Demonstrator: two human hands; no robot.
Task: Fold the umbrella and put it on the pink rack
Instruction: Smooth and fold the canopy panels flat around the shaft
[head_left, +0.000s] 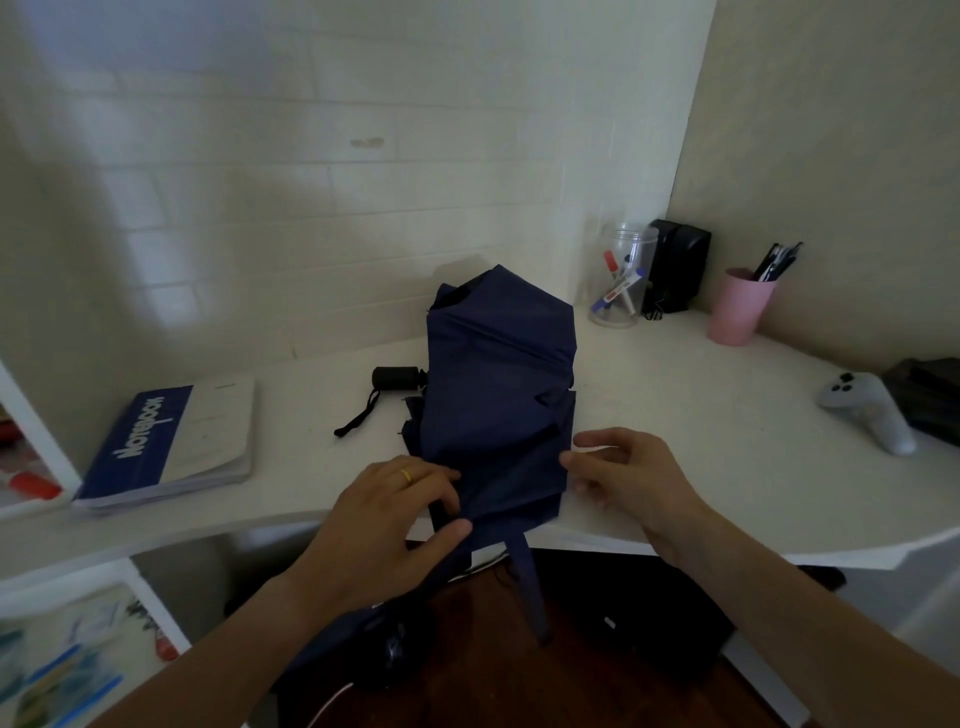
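Observation:
A navy blue umbrella (498, 395) lies collapsed on the white desk (701, 415), its loose canopy bunched up. Its black handle (397, 378) with a wrist strap sticks out to the left. The closing strap (530, 582) hangs over the desk's front edge. My left hand (395, 514), a ring on one finger, pinches the fabric at the canopy's near left corner. My right hand (623, 473) is at the canopy's near right edge, fingertips touching the fabric, fingers loosely curled. No pink rack is in view.
A blue notebook (171, 441) lies at the desk's left. At the back right stand a clear jar of markers (621, 280), a black box (675, 265) and a pink cup of pens (740, 306). A grey game controller (867, 405) lies far right. White shelves (31, 447) stand at left.

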